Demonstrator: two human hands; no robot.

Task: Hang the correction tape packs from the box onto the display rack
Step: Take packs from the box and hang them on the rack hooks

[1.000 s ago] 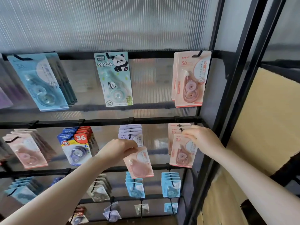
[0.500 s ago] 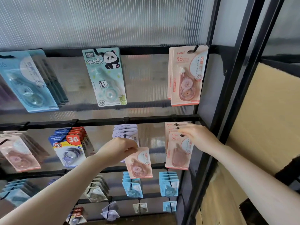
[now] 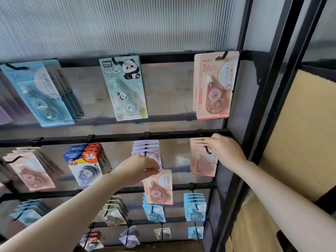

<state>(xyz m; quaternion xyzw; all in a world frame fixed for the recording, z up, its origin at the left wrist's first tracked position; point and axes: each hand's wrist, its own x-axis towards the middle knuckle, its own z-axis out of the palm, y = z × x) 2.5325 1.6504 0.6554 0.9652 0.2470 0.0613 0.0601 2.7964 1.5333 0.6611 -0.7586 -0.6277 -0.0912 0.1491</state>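
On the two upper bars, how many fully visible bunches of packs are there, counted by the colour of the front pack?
Pink bunches: 3
Blue bunches: 2
Mint green bunch: 1
Pale lilac bunch: 1
Total: 7

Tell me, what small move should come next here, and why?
Probably the right hand lets go of the pink packs and takes the spare pack pinched in the left hand: that one hangs on no hook yet.
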